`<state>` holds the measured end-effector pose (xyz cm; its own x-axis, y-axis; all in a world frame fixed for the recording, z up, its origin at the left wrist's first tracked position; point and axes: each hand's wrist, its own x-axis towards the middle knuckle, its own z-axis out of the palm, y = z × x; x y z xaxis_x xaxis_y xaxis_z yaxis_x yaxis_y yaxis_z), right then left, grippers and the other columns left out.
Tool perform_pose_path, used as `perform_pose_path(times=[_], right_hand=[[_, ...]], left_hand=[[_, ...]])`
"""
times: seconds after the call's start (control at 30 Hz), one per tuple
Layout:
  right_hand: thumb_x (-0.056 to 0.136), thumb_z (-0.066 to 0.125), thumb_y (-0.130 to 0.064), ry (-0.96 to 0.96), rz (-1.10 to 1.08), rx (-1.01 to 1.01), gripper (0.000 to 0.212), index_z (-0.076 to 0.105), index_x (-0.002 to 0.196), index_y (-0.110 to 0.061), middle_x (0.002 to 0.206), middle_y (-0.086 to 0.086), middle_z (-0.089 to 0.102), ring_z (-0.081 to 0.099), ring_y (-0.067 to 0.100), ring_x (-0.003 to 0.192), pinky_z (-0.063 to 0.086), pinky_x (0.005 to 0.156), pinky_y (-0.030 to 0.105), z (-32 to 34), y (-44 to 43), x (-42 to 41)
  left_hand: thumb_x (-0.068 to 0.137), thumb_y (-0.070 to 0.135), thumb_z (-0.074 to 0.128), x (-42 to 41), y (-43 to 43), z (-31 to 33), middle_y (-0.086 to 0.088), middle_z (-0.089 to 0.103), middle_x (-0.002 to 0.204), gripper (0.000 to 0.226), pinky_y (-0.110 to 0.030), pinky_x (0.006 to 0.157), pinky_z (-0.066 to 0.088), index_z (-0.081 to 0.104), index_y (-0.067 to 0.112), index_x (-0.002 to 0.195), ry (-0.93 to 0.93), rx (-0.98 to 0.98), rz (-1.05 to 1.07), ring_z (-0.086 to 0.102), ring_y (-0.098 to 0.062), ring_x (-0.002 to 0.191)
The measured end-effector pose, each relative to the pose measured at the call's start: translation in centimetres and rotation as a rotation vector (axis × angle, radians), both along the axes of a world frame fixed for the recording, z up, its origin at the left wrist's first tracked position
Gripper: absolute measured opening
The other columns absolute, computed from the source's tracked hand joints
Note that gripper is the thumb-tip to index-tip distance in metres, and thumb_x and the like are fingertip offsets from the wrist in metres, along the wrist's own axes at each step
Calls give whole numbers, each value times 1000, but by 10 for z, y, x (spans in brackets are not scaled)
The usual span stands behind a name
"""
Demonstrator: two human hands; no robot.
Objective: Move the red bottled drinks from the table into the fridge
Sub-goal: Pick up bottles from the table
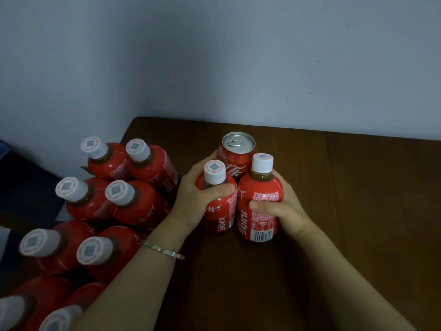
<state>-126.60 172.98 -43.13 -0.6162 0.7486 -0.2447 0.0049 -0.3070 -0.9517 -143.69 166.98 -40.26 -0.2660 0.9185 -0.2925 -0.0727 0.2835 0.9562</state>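
Bottle cluster; left grip, right grip clasping bottles

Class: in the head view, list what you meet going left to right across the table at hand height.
The cluster of red juice bottles → left hand → left-held juice bottle → right-held juice bottle → right hand.

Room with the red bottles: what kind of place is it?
Probably an indoor room, maybe a home or office: a brown table against a bare pale wall, holding red juice bottles and one can.
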Motion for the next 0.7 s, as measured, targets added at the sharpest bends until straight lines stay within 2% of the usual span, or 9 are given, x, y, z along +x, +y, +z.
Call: perform_pose_path(times=[0.07, 0.13, 0.23, 0.33, 0.43, 0.5, 0.6, 0.7], right_hand=[[47, 77, -26, 16, -44, -10, 81, 50, 122, -15, 104, 4, 68, 67, 22, 98, 55, 79, 31, -3, -2, -2], [47, 77, -25, 31, -55, -21, 81, 50, 123, -13, 104, 5, 68, 67, 24, 98, 56, 79, 34, -3, -2, -3], [46, 76, -26, 25, -53, -26, 72, 55, 115, -19, 99, 1, 70, 68, 21, 94, 56, 75, 30, 2, -3, 0], [46, 77, -28, 0, -41, -52, 69, 56, 111, -23, 98, 0, 71, 69, 21, 93, 56, 73, 28, 8, -9, 10], [44, 76, -30, -33, -26, -112, 67, 57, 108, -25, 93, -3, 73, 71, 17, 87, 56, 65, 23, 25, -22, 26], [42, 76, -33, -67, -22, -133, 69, 57, 107, -25, 91, -3, 74, 71, 17, 84, 55, 63, 22, 39, -34, 37], [39, 76, -35, -121, -36, -125, 69, 58, 105, -25, 88, -3, 74, 72, 17, 82, 55, 61, 20, 63, -56, 53], [38, 78, -37, -137, -61, -92, 75, 57, 108, -24, 89, -3, 73, 72, 17, 83, 55, 60, 21, 93, -87, 73]], left_hand=[[46, 36, 75, -1, 2, -2, 5, 62, 123, 79, -32, 88, 51, 52, 39, 121, -15, -6, -5, 62, -13, 108], [52, 26, 75, -2, 4, -2, 8, 64, 115, 69, -28, 80, 51, 54, 41, 115, -36, -13, 0, 64, -11, 102], [58, 21, 69, 1, 2, 2, 7, 66, 111, 59, -29, 77, 51, 56, 41, 112, -76, -56, 13, 65, -15, 99], [56, 16, 79, 10, -6, 7, 2, 70, 102, 60, -35, 77, 52, 61, 35, 109, -126, -143, 40, 68, -20, 93], [70, 11, 72, 25, -17, 20, -2, 71, 95, 35, -37, 79, 52, 64, 29, 99, -146, -225, 47, 68, -23, 89], [75, 13, 70, 37, -28, 28, -4, 72, 95, 29, -38, 80, 52, 64, 27, 100, -167, -265, 36, 69, -24, 89], [71, 20, 72, 54, -51, 45, -7, 73, 97, 39, -41, 82, 52, 64, 22, 109, -183, -304, 4, 69, -26, 90], [55, 30, 74, 72, -78, 75, -8, 73, 98, 57, -47, 90, 51, 63, 21, 110, -189, -303, -52, 69, -28, 92]])
